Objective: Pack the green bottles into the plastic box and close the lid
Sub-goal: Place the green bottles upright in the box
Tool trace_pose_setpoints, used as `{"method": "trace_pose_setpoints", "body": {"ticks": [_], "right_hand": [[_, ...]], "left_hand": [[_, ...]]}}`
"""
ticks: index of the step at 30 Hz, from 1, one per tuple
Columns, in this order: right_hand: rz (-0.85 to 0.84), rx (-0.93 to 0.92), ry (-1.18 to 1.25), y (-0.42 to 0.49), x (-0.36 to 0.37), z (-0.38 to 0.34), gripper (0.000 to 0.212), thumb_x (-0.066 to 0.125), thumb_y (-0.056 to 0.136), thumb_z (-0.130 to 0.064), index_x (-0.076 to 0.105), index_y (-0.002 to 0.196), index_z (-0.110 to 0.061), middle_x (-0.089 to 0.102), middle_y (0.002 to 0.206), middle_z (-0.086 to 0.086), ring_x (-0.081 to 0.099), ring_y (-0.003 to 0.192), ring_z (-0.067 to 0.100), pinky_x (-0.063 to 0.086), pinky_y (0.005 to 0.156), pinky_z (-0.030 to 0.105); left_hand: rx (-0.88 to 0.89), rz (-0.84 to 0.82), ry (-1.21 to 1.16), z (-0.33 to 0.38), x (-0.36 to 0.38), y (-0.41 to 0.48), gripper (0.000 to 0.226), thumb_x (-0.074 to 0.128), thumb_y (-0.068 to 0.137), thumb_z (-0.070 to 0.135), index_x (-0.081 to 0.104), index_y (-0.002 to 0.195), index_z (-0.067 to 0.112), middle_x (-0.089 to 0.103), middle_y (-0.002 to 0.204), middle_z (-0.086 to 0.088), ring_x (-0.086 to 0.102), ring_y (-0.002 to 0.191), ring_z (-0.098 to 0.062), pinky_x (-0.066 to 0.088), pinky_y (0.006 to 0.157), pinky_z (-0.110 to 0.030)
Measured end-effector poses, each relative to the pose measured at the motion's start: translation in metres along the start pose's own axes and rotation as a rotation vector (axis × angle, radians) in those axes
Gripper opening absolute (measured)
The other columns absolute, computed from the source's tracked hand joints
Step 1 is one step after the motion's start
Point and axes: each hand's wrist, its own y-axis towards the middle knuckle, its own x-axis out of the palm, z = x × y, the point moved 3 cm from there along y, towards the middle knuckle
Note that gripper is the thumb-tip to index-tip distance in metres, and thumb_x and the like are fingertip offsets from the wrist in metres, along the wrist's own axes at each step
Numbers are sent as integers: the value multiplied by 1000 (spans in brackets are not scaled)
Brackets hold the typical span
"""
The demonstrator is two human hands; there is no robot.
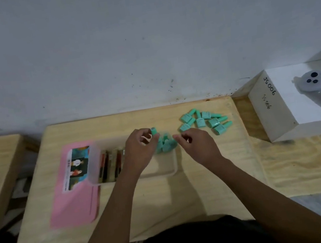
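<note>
1. Location: loose green bottles (205, 121) lie on their sides in a cluster on the wooden table (167, 199), right of the clear plastic box (158, 169). A few packed bottles (166, 144) stand together at the box's far right end. Pink lid (71, 188) lies flat on the box's left side.
2. Grip state: left hand (138, 149) pinches one bottle (154, 131) at its cap between fingertips, above the box. Right hand (197, 147) hovers beside the packed group, fingers curled, grasping nothing.
3. Handling: bottles appear small, light, rigid and smooth; probably glass, so avoid knocking.
4. Hold point: take each bottle across the cap or upper body, then lower upright.
</note>
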Motion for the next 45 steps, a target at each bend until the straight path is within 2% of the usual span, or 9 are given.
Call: {"method": "trace_pose_setpoints", "body": {"ticks": [6, 10, 14, 17, 29, 35, 38, 41, 45], "right_hand": [[-89, -228, -494, 14, 28, -25, 42, 50, 92, -53, 73, 83, -19, 67, 82, 0, 62, 78, 21, 39, 64, 32], [-100, -247, -607, 13, 40, -22, 38, 53, 90, -53, 76, 87, -22, 71, 85, -1, 62, 89, 23, 37, 74, 35], [-73, -198, -641, 10, 44, -17, 34, 57, 86, -53, 77, 84, -25, 71, 80, -3, 62, 86, 22, 36, 72, 35], [-50, -161, -622, 9, 46, -17, 32, 61, 82, -53, 77, 81, -26, 70, 77, -3, 63, 82, 22, 36, 70, 35], [-109, -125, -419, 5, 46, -7, 34, 56, 90, -51, 73, 107, -27, 67, 96, 0, 60, 95, 21, 38, 77, 34], [-54, -69, -378, 3, 49, -9, 35, 57, 89, -51, 73, 107, -27, 67, 94, 0, 60, 93, 20, 41, 76, 34], [-73, -75, -364, 3, 49, -7, 36, 56, 89, -53, 71, 111, -28, 66, 96, -1, 61, 94, 20, 43, 76, 34], [-69, -77, -313, 0, 46, -6, 37, 57, 87, -56, 71, 110, -30, 66, 93, -4, 62, 89, 17, 45, 70, 31], [36, -69, -219, -6, 29, -5, 32, 60, 86, -55, 74, 101, -31, 65, 82, -8, 62, 77, 11, 41, 58, 25]], "left_hand": [[-9, 28, 68, -25, -9, -4, 15, 71, 81, 32, 66, 88, 20, 60, 74, 0, 54, 61, -11, 43, 57, -18], [-50, 6, 70, -37, 0, -6, 12, 71, 81, 31, 68, 87, 21, 67, 74, 1, 57, 61, -12, 49, 61, -27], [-44, -31, 126, -44, 10, -6, 15, 69, 83, 27, 70, 93, 17, 65, 74, 6, 54, 58, -4, 43, 55, -20], [-40, -73, 166, -48, 18, -5, 17, 69, 83, 24, 70, 97, 14, 62, 75, 6, 51, 57, 1, 38, 53, -14], [-17, -119, 218, -53, 33, -6, 24, 67, 84, 21, 71, 106, 13, 68, 84, 1, 51, 62, -3, 32, 54, -10], [-11, -124, 269, -50, 31, -7, 22, 65, 86, 19, 70, 106, 11, 71, 89, -5, 49, 56, -3, 32, 51, -14], [-35, -119, 288, -49, 31, -8, 24, 65, 85, 20, 70, 107, 11, 72, 91, -7, 58, 70, -12, 38, 62, -22], [-39, -124, 302, -49, 31, -8, 27, 67, 84, 24, 69, 108, 12, 72, 91, -7, 64, 79, -19, 42, 65, -24], [-49, -104, 345, -41, 27, -9, 29, 68, 83, 29, 67, 108, 16, 71, 90, -4, 54, 70, -12, 32, 50, -18]]}}
